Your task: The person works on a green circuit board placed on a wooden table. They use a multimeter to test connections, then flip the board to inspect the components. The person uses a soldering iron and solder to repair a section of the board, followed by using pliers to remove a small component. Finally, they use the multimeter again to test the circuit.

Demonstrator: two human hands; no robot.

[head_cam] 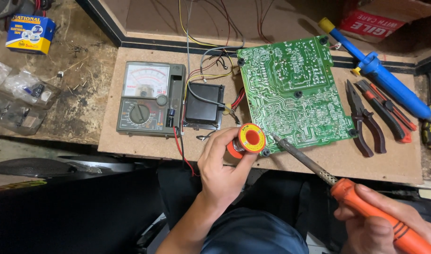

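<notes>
1. Right hand (pixel 382 221) is sitting nearest the camera, at the lower right, clenched around the orange handle of the soldering iron (pixel 366 202). The grip is sitting well back from the metal shaft, which is probably keeping the fingers away from the hot end.
2. Shaft of the iron is slanting up and to the left, so the tip is reaching the near edge of the green circuit board (pixel 295 91) while the hand is staying clear of it.
3. Left hand (pixel 222 162) is lying further in, at centre, grasping a solder spool (pixel 248 139) with an orange and yellow end face. The spool is being held just beside the iron tip, at the board's near left corner, likely so that solder can be fed to the same spot.
4. Circuit board is lying solder side up on the brown counter (pixel 319 162), beyond and between both hands; its near edge is touching or almost touching the iron tip.
5. Black box-shaped component (pixel 204 106) with attached wires is sitting just left of the board, and an analogue multimeter (pixel 147 99) is lying beside that, within reach of the left hand.
6. Pliers (pixel 363 120) and a red-handled cutter (pixel 387 113) are lying right of the board.
7. Blue desoldering pump (pixel 378 70) is lying furthest out, at the counter's far right.
</notes>
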